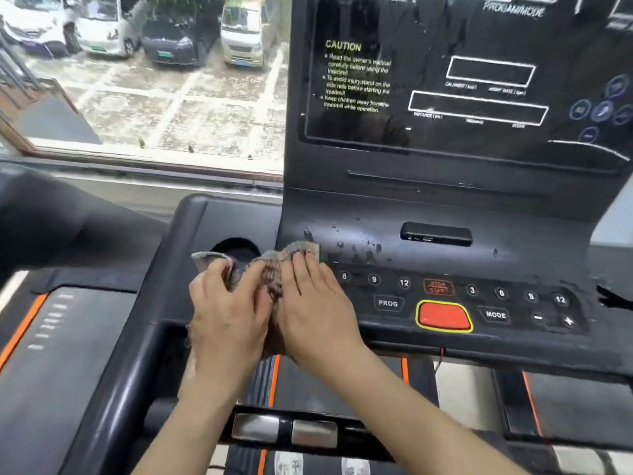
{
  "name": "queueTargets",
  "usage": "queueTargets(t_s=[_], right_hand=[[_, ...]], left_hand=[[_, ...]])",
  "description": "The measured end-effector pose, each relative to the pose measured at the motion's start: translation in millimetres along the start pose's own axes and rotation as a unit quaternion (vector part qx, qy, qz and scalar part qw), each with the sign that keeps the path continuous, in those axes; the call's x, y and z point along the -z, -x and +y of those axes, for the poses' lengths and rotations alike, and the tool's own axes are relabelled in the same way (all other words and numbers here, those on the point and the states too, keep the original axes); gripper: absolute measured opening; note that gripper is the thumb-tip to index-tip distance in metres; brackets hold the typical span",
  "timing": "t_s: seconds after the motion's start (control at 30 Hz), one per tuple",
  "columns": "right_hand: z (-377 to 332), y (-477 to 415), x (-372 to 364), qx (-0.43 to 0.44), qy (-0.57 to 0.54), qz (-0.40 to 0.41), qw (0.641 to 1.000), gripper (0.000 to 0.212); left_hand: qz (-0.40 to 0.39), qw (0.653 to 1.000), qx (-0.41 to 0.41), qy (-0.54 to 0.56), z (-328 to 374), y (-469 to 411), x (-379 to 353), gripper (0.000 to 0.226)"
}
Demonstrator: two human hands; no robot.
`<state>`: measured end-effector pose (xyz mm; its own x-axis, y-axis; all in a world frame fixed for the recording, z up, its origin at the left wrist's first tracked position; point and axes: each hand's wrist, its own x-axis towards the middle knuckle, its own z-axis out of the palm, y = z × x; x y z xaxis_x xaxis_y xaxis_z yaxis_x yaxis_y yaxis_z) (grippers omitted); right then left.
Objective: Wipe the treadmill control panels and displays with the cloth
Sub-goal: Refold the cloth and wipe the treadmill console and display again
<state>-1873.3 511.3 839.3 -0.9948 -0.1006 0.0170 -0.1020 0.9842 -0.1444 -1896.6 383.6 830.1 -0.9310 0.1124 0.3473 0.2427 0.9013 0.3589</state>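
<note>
Wet control panel (513, 265): cloth (270, 265) is gripped in curled left hand (226, 313), pressed under flat right hand (315, 303) fingers; nearby PROG key (387, 303) could be triggered by wiping.

The left hand (227, 305) and right hand (317, 303) are hiding most of the cloth (274, 260). The display (428, 39) is being cropped at 1 o'clock.

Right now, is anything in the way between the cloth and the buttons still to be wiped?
Nothing visible. The left hand and right hand hold the cloth on the control panel's left end; the buttons to its right, past the red button, have nothing lying on them.
</note>
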Motion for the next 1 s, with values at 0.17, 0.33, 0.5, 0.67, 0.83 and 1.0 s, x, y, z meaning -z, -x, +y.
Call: queueTargets(t_s=[0.17, 0.33, 0.5, 0.67, 0.83, 1.0], right_hand=[[8.4, 4.1, 15.1, -0.047, -0.009, -0.043, 0.998, 0.070], [-1.3, -36.8, 42.3, -0.054, 0.056, -0.070, 0.995, 0.053], [-9.3, -10.0, 23.0, -0.124, 0.021, -0.019, 0.992, 0.047], [-29.5, -37.8, 9.0, -0.125, -0.031, -0.043, 0.991, 0.077], [-1.7, -10.7, -10.3, -0.078, -0.074, 0.011, 0.994, 0.065], [42.3, 25.5, -15.3, -0.144, -0.036, 0.083, 0.985, 0.061]], left_hand=[[0.013, 0.999, -0.046, -0.019, 11.4, 1.1, -0.2, 0.037], [-0.100, 0.992, -0.042, 0.068, 15.0, -21.7, 0.9, 0.038], [-0.180, 0.964, 0.084, 0.175, 9.4, -22.7, 33.3, 0.030], [-0.105, 0.988, -0.003, 0.110, 1.9, -52.2, 21.5, 0.027], [-0.090, 0.978, -0.116, 0.146, 9.1, -23.1, 4.0, 0.025], [-0.096, 0.954, -0.212, 0.188, 46.6, 4.6, -10.9, 0.037]])
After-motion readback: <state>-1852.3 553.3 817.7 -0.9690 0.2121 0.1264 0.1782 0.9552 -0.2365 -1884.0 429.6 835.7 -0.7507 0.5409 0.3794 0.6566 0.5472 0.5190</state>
